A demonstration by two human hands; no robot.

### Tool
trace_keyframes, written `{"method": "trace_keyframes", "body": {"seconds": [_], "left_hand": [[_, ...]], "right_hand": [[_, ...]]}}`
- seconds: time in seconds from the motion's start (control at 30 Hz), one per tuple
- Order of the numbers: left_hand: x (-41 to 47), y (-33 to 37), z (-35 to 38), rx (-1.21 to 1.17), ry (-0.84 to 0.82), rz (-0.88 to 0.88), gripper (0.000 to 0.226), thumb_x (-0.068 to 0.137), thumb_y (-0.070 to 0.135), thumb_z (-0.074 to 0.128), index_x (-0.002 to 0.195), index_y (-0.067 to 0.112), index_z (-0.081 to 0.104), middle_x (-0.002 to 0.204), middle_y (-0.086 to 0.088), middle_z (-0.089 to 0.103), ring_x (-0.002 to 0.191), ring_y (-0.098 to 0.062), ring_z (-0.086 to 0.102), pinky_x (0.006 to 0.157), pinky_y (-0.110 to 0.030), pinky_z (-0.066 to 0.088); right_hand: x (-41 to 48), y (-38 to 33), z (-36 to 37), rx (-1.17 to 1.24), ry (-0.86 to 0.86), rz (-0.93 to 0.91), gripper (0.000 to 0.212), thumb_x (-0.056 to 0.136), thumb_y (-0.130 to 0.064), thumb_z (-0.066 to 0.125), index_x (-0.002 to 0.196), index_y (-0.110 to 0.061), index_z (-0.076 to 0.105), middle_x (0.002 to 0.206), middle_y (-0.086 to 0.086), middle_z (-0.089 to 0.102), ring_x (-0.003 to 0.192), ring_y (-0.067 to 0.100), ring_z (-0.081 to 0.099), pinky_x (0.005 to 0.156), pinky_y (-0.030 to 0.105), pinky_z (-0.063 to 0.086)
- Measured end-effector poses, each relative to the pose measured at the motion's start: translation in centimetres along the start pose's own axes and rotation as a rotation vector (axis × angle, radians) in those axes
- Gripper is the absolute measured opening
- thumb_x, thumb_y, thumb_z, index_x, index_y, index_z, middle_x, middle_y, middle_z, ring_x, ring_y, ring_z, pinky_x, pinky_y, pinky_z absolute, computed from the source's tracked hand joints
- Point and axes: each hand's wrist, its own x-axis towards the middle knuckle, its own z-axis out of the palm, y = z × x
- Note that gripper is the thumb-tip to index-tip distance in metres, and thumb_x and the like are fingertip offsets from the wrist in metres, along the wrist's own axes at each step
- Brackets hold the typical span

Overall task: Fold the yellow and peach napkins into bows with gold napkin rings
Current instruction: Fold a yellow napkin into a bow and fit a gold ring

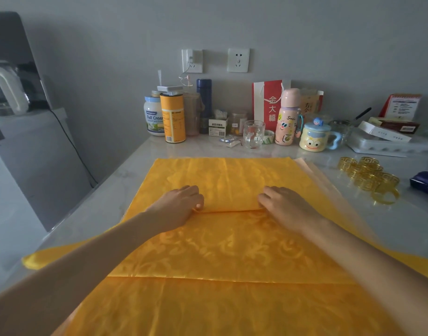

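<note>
Folding barely begun: left hand (181,205) and right hand (286,206) pinch the first fold of the yellow napkin (232,251) on the worktop (402,215); peach napkin (329,183) lies beneath the grip, rings (370,178) untouched to its right.

Dim room, soft grey light. Weak shadows on yellow napkin (232,251). Faint shine on table (293,151) far edge. Picture edges bent, blurry.

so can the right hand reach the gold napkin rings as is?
Probably yes. The gold napkin rings sit in the open on the countertop to the right of the right hand, with only flat yellow napkin and a peach napkin edge between. It must first release the fold it pinches.
</note>
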Motion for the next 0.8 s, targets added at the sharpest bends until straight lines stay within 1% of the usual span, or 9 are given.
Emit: {"method": "trace_keyframes", "body": {"seconds": [0.07, 0.13, 0.2, 0.27, 0.37, 0.47, 0.57, 0.63, 0.8], "left_hand": [[-0.3, 0.7, -0.9, 0.069, -0.093, 0.017, 0.031, 0.087, 0.002, 0.048, 0.11, 0.02, 0.059, 0.109, 0.002, 0.053, 0.102, -0.017, 0.054, 0.087, -0.031, 0.047], [-0.3, 1.0, -1.6, 0.042, -0.203, -0.09, 0.029, 0.091, 0.016, 0.045, 0.117, 0.024, 0.056, 0.112, 0.008, 0.049, 0.107, -0.011, 0.05, 0.09, -0.023, 0.041], [0.3, 1.2, -2.0, -0.066, -0.219, -0.218, 0.023, 0.094, 0.028, 0.047, 0.111, 0.021, 0.061, 0.105, 0.009, 0.049, 0.102, -0.013, 0.053, 0.084, -0.025, 0.044], [1.1, 1.1, -1.9, -0.168, -0.228, -0.375, 0.033, 0.094, 0.043, 0.049, 0.102, 0.016, 0.066, 0.098, 0.007, 0.049, 0.097, -0.016, 0.053, 0.083, -0.031, 0.046], [2.4, 0.9, -1.2, -0.192, -0.263, -0.512, 0.04, 0.085, 0.053, 0.057, 0.094, 0.016, 0.069, 0.096, 0.005, 0.05, 0.098, -0.018, 0.051, 0.087, -0.034, 0.044], [3.1, 0.6, -0.6, -0.312, -0.264, -0.593, 0.035, 0.078, 0.05, 0.067, 0.092, 0.018, 0.063, 0.102, 0.001, 0.056, 0.098, -0.019, 0.053, 0.087, -0.035, 0.046], [3.1, 0.5, -1.2, -0.424, -0.275, -0.589, 0.033, 0.08, 0.034, 0.072, 0.106, 0.015, 0.062, 0.104, -0.002, 0.056, 0.091, -0.016, 0.051, 0.077, -0.026, 0.043], [3.0, 0.4, -1.6, -0.4, -0.305, -0.567, 0.032, 0.083, 0.027, 0.069, 0.111, 0.013, 0.063, 0.113, -0.005, 0.056, 0.097, -0.019, 0.052, 0.079, -0.025, 0.042], [2.8, -0.4, -2.0, -0.366, -0.371, -0.562, 0.034, 0.087, 0.025, 0.065, 0.117, 0.011, 0.062, 0.12, -0.005, 0.056, 0.111, -0.022, 0.053, 0.083, -0.023, 0.039]], "right_hand": [[-0.5, -0.7, -0.9, -0.103, -0.008, -0.09, 0.028, 0.052, 0.003, 0.076, 0.07, -0.014, 0.064, 0.066, 0.002, 0.056, 0.057, 0.019, 0.059, 0.052, 0.023, 0.045], [-0.9, -1.5, -1.5, -0.072, -0.096, -0.101, 0.023, 0.072, 0.0, 0.068, 0.09, -0.012, 0.065, 0.085, 0.004, 0.06, 0.079, 0.021, 0.062, 0.068, 0.029, 0.047], [-1.0, -1.6, -2.0, 0.01, -0.202, -0.007, 0.02, 0.092, -0.01, 0.047, 0.108, -0.014, 0.059, 0.105, 0.003, 0.055, 0.102, 0.021, 0.054, 0.083, 0.029, 0.04], [-0.5, -1.4, -2.3, 0.216, -0.251, 0.19, 0.024, 0.097, -0.028, 0.043, 0.095, -0.013, 0.061, 0.099, 0.003, 0.057, 0.097, 0.02, 0.054, 0.076, 0.03, 0.038], [0.8, -0.3, -2.0, 0.506, -0.273, 0.509, 0.041, 0.09, -0.043, 0.055, 0.074, -0.006, 0.063, 0.077, 0.011, 0.062, 0.079, 0.027, 0.06, 0.062, 0.032, 0.037], [1.7, -0.1, -0.9, 0.486, -0.341, 0.64, 0.036, 0.083, -0.048, 0.064, 0.072, -0.014, 0.059, 0.08, 0.004, 0.06, 0.086, 0.022, 0.06, 0.063, 0.029, 0.037], [1.7, -0.2, -0.3, 0.397, -0.294, 0.585, 0.031, 0.082, -0.048, 0.064, 0.097, -0.02, 0.06, 0.106, 0.001, 0.057, 0.106, 0.021, 0.052, 0.085, 0.034, 0.04], [1.3, 0.0, -0.2, 0.431, -0.274, 0.54, 0.032, 0.086, -0.041, 0.062, 0.11, -0.02, 0.063, 0.113, 0.002, 0.054, 0.11, 0.021, 0.05, 0.093, 0.035, 0.04], [-0.3, 1.2, -0.3, 0.45, -0.256, 0.539, 0.017, 0.089, -0.029, 0.061, 0.102, -0.018, 0.065, 0.111, 0.001, 0.057, 0.105, 0.019, 0.054, 0.092, 0.034, 0.042]]}}
